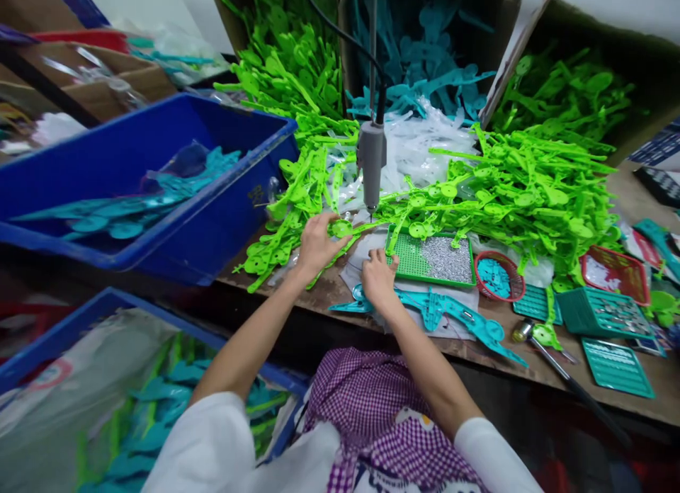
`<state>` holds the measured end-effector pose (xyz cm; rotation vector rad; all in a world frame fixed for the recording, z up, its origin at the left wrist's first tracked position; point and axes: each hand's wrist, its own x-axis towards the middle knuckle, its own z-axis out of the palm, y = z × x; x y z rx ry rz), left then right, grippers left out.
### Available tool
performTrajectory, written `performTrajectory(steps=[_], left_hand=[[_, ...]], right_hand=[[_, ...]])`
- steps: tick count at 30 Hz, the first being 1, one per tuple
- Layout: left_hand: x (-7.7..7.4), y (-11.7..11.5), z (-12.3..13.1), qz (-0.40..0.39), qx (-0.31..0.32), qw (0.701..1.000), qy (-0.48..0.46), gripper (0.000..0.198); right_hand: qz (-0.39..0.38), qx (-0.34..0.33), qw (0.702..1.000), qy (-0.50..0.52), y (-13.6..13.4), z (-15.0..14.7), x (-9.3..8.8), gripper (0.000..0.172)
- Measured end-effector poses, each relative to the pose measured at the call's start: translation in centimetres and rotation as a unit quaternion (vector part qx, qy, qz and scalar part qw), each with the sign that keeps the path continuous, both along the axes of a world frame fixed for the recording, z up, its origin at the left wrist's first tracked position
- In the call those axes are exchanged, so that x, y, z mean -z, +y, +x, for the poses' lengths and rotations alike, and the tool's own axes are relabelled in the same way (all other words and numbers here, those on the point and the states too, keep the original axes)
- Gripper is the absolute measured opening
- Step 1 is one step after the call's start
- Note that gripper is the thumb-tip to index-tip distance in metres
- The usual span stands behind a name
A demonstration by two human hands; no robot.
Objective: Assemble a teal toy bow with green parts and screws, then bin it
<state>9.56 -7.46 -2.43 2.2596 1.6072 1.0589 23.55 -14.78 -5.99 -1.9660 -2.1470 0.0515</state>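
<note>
My left hand [317, 246] is over the left side of the bench, thumb and index finger apart. A lime-green plastic strip with a round disc [340, 229] lies by its fingertips; I cannot tell if they touch. My right hand [378, 275] has its fingers curled down by the left edge of a green tray [406, 258] of small silver screws [449, 258]. What its fingertips hold, if anything, is hidden. Below that hand, a long teal plastic part [438, 307] lies along the bench's front. A grey electric screwdriver [371, 156] hangs point-down between and beyond both hands.
Heaped lime-green parts [531, 195] cover the bench's back, before cardboard boxes. A blue bin [239, 188] with teal parts stands left. To the right are a red basket [523, 284] of small teal pieces, teal trays [605, 312] and a hammer [563, 372].
</note>
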Motion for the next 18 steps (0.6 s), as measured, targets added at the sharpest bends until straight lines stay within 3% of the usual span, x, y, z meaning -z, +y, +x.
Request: performTrajectory(steps=[5, 8, 10, 13, 16, 18], left_hand=[[2.8, -10.8, -2.0, 0.079, -0.018, 0.990, -0.118, 0.034], [4.6, -17.2, -3.6, 0.047, -0.005, 0.989, -0.139, 0.032], [5.0, -19.7, -4.1, 0.028, -0.024, 0.988, -0.151, 0.035], [4.3, -19.7, -3.4, -0.003, -0.072, 0.985, -0.158, 0.043], [3.5, -16.5, -1.1, -0.042, -0.086, 0.982, -0.165, 0.047], [3.5, -14.2, 0.4, -0.078, -0.060, 0.983, -0.157, 0.051]], right_hand=[[-0.011, -0.039, 0.999, -0.023, 0.4, 0.3, 0.0, 0.024], [-0.002, -0.039, 0.999, 0.011, -0.7, 1.0, -1.3, 0.014], [0.044, -0.025, 0.997, 0.062, -2.3, 2.1, -2.1, 0.012], [0.141, 0.012, 0.981, 0.134, -5.2, 4.3, -2.7, 0.012], [0.200, 0.042, 0.963, 0.173, -7.0, 6.0, -2.6, 0.014], [0.214, 0.039, 0.957, 0.192, -7.7, 6.6, -2.6, 0.014]])
